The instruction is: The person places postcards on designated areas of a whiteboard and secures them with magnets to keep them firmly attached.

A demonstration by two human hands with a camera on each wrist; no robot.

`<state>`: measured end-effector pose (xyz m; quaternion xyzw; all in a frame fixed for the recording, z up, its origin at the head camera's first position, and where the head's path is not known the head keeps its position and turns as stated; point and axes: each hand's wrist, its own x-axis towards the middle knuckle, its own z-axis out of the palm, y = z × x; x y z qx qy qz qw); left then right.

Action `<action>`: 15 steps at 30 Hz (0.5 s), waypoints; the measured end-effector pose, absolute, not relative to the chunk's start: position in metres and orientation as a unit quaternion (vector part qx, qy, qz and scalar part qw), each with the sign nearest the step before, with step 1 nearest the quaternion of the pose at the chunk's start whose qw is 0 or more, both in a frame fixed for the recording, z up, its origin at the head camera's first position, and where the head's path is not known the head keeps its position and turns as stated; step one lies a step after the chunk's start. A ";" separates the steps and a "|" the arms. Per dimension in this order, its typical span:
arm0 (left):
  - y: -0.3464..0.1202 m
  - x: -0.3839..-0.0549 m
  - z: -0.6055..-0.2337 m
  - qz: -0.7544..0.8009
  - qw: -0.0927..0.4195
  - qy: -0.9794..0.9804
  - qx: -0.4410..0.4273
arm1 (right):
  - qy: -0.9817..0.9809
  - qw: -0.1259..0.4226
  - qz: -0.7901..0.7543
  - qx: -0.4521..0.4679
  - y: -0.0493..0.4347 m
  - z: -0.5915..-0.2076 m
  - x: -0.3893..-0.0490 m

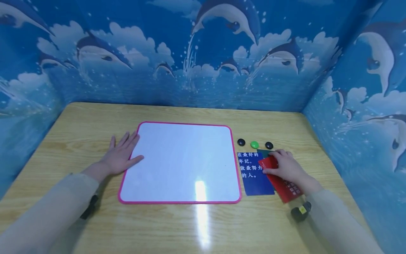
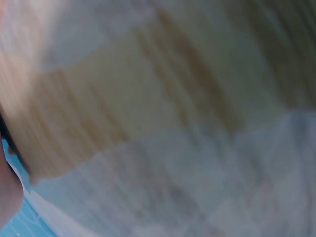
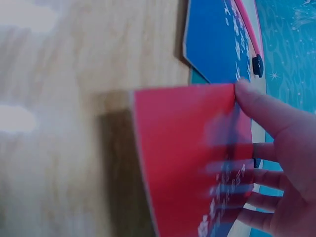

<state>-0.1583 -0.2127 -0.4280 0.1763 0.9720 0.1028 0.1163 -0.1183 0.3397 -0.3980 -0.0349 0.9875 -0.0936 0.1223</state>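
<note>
My left hand [image 1: 120,157] rests with spread, straight fingers over the left edge of a whiteboard [image 1: 180,158] that has a pink rim. At the board's right, my right hand [image 1: 288,169] grips a red card [image 1: 286,189] with white writing, thumb on one edge and fingers along another. In the right wrist view the red card [image 3: 182,138] is tilted and casts a shadow on the table. Next to it lies a blue card [image 1: 257,185] with white Chinese characters. A dark green card [image 1: 264,152] peeks out beneath, mostly hidden.
A row of round magnets stands behind the cards: a black one [image 1: 241,142], a green one [image 1: 254,144] and another black one [image 1: 269,145]. The wooden table [image 1: 152,225] meets a dolphin-printed blue curtain [image 1: 142,84] at the back and sides.
</note>
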 end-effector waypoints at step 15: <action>-0.213 -0.159 -0.430 0.102 0.113 0.972 0.176 | 0.965 0.148 -0.213 0.041 0.361 -0.394 -0.138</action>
